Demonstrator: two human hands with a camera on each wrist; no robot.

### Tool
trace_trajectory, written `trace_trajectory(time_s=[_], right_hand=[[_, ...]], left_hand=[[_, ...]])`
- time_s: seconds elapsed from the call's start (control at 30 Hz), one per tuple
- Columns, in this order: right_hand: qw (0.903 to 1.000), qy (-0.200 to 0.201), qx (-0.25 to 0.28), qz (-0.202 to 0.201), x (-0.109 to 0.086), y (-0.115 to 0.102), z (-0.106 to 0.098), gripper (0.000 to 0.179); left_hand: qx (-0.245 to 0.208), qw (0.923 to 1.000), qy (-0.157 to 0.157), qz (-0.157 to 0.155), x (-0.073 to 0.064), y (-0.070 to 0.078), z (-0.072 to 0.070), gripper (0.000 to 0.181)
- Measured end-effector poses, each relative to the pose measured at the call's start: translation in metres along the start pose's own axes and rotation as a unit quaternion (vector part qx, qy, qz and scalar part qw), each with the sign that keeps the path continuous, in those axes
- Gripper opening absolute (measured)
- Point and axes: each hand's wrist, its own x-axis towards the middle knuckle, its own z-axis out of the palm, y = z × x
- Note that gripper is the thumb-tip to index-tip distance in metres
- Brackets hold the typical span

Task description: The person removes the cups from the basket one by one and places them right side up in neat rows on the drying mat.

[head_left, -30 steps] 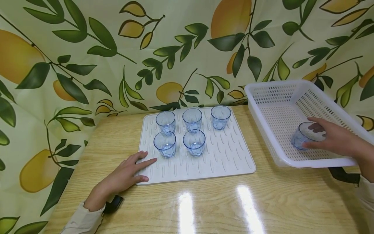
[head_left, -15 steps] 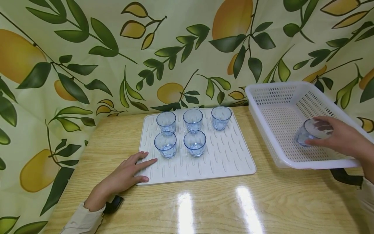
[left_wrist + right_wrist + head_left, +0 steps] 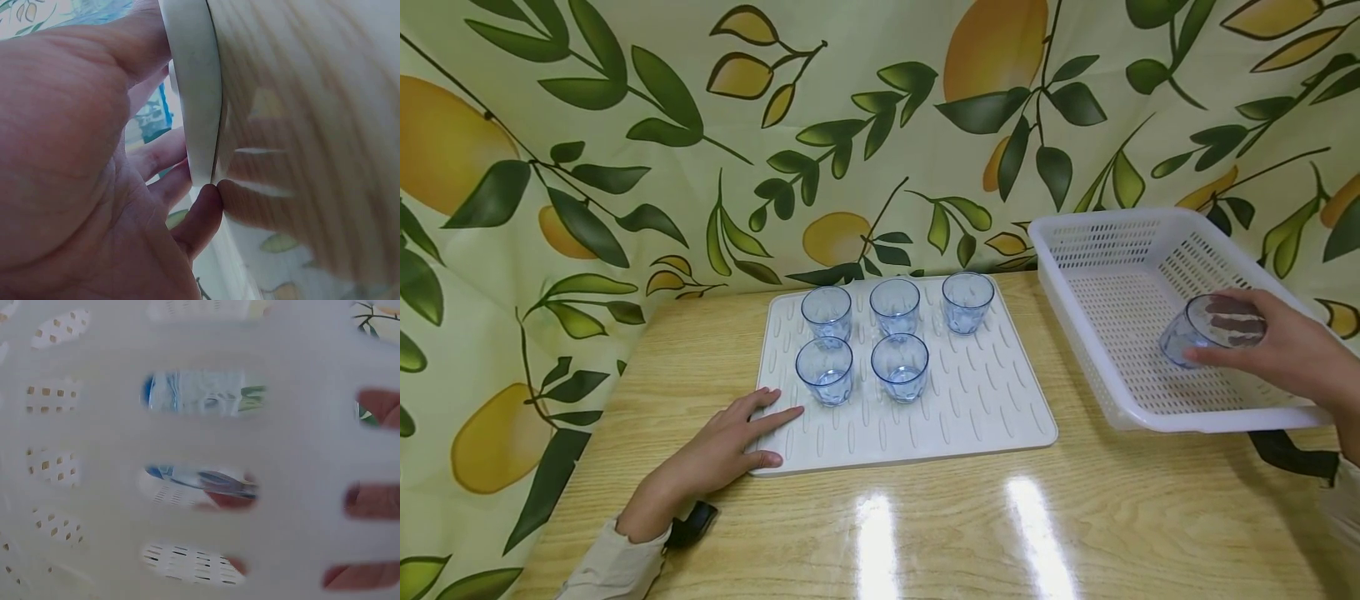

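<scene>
In the head view, my right hand (image 3: 1296,346) grips a clear blue-tinted drinking glass (image 3: 1180,340) inside the white basket (image 3: 1138,415), thumb on the near side and fingers over the far side. The glass leans, its mouth toward the palm. Through slots in the basket wall (image 3: 300,444), the right wrist view shows bits of glass and fingers. My left hand (image 3: 718,442) rests with spread fingers on the left edge of a white drying mat (image 3: 970,417). In the left wrist view its fingers lie at the mat's edge (image 3: 199,87).
Several matching glasses stand mouth up on the mat: a back row with one glass (image 3: 967,304) at its right, and two in front, including one glass (image 3: 901,371). Beneath lies a wooden table (image 3: 940,533). A fruit-patterned cloth (image 3: 850,192) hangs behind.
My right hand has shifted slightly right and up with the glass, which leans more than before. The left hand and the glasses on the mat stay put.
</scene>
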Motion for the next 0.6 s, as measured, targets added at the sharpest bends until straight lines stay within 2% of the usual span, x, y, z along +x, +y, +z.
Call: trace_trajectory(time_s=[0.17,0.4,0.6], right_hand=[[0.9998,0.014,-0.006,0.011,-0.002,-0.0006,-0.0005,0.113],[0.9997,0.003,0.022,-0.006,-0.0015,-0.0038,0.0005,0.106],[0.9997,0.006,0.022,-0.01,-0.0028,-0.0044,0.0003,0.106]], left_hand=[[0.0,1.0,-0.002,-0.005,0.0001,-0.0002,0.0002,0.064],[0.0,1.0,0.0,-0.001,-0.0001,-0.0004,0.0004,0.064],[0.001,1.0,0.001,0.0,-0.0001,-0.0003,0.0002,0.064]])
